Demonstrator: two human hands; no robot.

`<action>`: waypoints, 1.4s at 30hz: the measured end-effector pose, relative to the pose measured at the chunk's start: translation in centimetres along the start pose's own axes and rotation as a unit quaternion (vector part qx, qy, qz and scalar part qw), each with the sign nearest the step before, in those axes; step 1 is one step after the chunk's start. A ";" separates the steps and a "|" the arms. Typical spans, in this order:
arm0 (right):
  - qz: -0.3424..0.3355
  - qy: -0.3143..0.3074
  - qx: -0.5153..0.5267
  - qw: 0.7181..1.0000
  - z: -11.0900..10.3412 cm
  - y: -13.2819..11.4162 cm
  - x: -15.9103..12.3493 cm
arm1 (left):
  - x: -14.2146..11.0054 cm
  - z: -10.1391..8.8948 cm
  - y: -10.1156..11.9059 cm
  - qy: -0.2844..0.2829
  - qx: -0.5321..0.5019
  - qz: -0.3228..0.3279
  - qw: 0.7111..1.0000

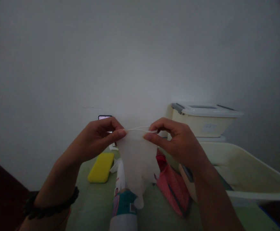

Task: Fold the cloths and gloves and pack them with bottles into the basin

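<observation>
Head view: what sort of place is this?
Probably a room in a home, at a table against a wall: the green tabletop, a lidded plastic storage box and a partly hidden phone suggest it.

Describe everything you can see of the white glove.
The glove looks thin, whitish, slightly see-through and limp, like latex or similar. It hangs cuff up, finger end down, the tips partly bunched. The left hand and right hand pinch its thin cuff rim at either side; a narrow gap shows between the rim's edges. Its lower end overlaps a labelled package in view; whether they touch is unclear.
</observation>
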State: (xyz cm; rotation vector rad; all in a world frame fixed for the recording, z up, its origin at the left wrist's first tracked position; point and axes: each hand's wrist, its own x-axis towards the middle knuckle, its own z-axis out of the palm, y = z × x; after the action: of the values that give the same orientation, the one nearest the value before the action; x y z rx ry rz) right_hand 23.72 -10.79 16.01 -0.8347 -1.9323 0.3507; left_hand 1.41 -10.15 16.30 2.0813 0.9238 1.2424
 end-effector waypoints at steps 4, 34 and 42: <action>-0.016 -0.002 0.006 1.000 0.0 0.2 0.1 | 0.1 0.3 -0.3 0.066 -0.017 -0.012 0.998; -0.135 0.047 -0.017 0.990 -0.2 0.1 -0.1 | 0.2 0.3 -1.5 0.063 0.040 0.024 0.997; -0.166 -0.047 0.026 0.985 -0.2 0.1 -0.2 | 0.3 0.5 -1.1 0.049 0.032 0.029 0.998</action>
State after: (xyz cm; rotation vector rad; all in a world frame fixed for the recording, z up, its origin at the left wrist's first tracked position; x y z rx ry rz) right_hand 23.96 -10.90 15.90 -0.4571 -2.0975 0.2408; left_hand 1.69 -9.29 15.44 2.1262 0.9645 1.3729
